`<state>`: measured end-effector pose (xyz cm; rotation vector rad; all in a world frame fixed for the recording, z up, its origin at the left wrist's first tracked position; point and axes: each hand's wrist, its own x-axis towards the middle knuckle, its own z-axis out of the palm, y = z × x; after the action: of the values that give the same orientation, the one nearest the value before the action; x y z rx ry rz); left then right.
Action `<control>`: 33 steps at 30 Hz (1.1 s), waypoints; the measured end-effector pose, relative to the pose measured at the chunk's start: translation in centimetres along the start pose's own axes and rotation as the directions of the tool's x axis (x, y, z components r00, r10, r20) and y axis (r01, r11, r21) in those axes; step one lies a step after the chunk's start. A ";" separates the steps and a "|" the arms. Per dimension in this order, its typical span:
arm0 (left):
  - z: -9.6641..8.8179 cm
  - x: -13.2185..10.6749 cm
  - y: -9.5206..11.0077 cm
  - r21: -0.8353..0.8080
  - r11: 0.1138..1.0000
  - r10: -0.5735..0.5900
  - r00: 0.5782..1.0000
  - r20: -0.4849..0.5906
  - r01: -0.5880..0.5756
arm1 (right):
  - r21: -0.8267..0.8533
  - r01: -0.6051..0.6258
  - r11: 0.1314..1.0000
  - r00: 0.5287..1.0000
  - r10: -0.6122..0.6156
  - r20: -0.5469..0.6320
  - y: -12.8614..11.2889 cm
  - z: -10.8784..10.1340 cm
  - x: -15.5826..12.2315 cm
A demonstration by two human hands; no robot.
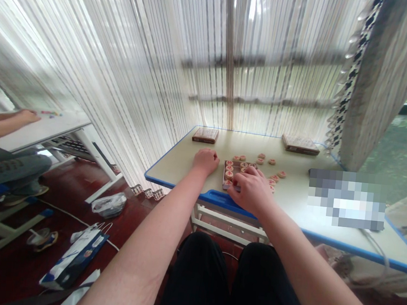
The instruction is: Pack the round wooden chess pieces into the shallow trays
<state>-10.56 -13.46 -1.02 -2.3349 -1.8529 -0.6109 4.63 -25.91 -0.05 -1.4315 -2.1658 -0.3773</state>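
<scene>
A small shallow box (238,168) lies near the front edge of the table, with round wooden Chinese chess pieces (229,174) in a column along its left side and more at the top right. My right hand (254,186) reaches over the box, thumb and fingers bent and closed around a piece at the lower left; the palm hides part of the box. To the left of the box, my left hand (205,161) rests on the tabletop with curled fingers, apart from the pieces. Several loose pieces (272,162) are scattered behind and right of the box.
Two flat boxes (205,135) (300,144) stand at the back of the blue-edged table (174,161). A blurred-out object (350,200) with a cable lies on the right. At another table on the left, a person's arms (8,121) rest. Bags (78,255) lie on the floor.
</scene>
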 end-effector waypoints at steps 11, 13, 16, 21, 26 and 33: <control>0.1 0.1 -0.1 0.011 1.000 0.018 1.000 -0.002 -0.017 | 0.623 -0.239 0.745 0.963 0.263 0.055 4.6 -3.4 2.6; 0.0 0.1 -0.1 0.010 1.000 0.019 1.000 0.004 -0.019 | 0.576 -0.275 0.770 0.947 0.319 0.027 7.3 -3.7 4.1; 0.0 0.2 -0.1 0.016 1.000 0.023 1.000 -0.002 -0.023 | 0.438 -0.353 0.827 0.862 0.469 -0.192 11.5 -2.5 5.6; 0.0 0.2 -0.1 0.034 0.999 0.041 0.999 -0.012 -0.041 | 0.178 -0.506 0.844 0.834 0.531 -0.150 16.0 1.4 4.9; 0.2 0.3 -0.2 0.033 0.999 0.042 0.999 -0.010 -0.042 | 0.049 -0.562 0.826 0.825 0.555 0.104 16.8 3.2 4.1; -0.3 0.0 0.2 0.037 0.999 0.021 1.000 0.014 -0.022 | 0.070 -0.264 0.962 0.964 0.262 0.035 14.6 3.4 5.1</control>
<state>-10.42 -13.67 -0.70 -2.3381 -1.8259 -0.5546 15.52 -14.44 -0.73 -1.6627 -1.9521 -0.1814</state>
